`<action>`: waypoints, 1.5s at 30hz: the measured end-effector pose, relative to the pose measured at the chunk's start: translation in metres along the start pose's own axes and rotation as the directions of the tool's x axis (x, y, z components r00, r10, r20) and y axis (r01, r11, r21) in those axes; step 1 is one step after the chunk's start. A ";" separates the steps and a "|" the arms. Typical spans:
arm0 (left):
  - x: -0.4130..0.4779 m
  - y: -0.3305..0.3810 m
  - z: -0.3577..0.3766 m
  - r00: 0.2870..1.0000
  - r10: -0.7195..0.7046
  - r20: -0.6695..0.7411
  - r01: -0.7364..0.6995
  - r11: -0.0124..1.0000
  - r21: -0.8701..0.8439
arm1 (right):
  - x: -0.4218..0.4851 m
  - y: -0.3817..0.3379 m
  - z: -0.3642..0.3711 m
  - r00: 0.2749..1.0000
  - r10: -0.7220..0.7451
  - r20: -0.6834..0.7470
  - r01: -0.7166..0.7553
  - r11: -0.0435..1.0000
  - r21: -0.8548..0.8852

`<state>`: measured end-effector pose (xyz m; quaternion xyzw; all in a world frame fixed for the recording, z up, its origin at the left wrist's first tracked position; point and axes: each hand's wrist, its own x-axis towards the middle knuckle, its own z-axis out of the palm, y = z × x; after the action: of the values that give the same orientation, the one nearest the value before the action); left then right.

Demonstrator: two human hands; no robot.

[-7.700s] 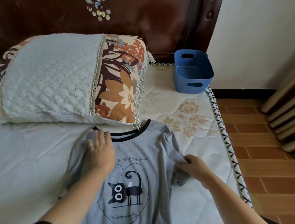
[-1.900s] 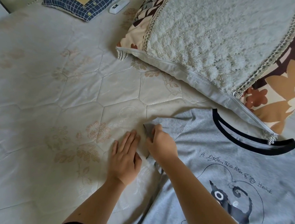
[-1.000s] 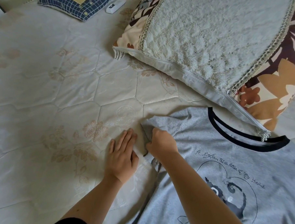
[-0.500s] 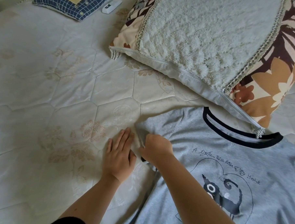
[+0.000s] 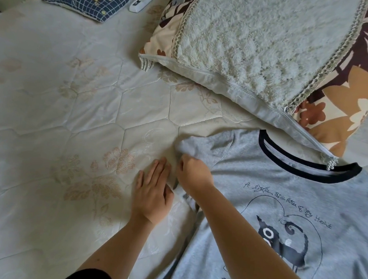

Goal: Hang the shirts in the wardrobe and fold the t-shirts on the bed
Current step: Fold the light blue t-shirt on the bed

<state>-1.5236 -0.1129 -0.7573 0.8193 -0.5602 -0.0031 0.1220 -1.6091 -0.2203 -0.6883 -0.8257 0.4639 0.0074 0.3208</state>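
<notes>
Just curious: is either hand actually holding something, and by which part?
The right hand grips the grey t-shirt by its sleeve. The left hand lies flat on the mattress, holding nothing.

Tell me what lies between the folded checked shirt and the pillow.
A small white boxy device lies on the mattress between the checked shirt and the pillow, in the head view.

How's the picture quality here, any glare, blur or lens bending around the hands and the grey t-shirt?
Head view: soft even daylight, no glare, mild sheen on the mattress. Head view: only a small shadow under the right hand pinching the t-shirt, beside the flat left hand. Head view: the print is sharp, no motion blur; wide-angle bending curves the pillow edge.
</notes>
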 end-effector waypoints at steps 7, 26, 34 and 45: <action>-0.001 0.002 -0.004 1.000 0.008 0.012 -0.008 1.000 0.021 | -0.047 0.038 -0.015 0.983 0.049 -0.179 0.044 0.877 0.479; -0.087 0.031 -0.027 0.992 -0.124 0.015 0.119 0.905 -0.409 | -0.263 0.145 0.010 0.888 0.434 -0.152 -0.363 0.864 0.350; -0.184 0.024 -0.044 0.992 0.003 0.124 0.050 0.905 -0.422 | -0.325 0.151 0.023 0.886 0.444 -0.137 -0.421 0.892 0.165; -0.197 0.007 -0.055 0.907 -0.358 0.224 0.420 0.812 -0.404 | -0.380 0.160 0.022 0.885 0.458 0.086 -0.438 0.880 -0.184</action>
<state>-1.5957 0.0769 -0.7284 0.8647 -0.3717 -0.2118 0.2634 -1.9429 0.0223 -0.6717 -0.7165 0.6192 0.1711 0.2720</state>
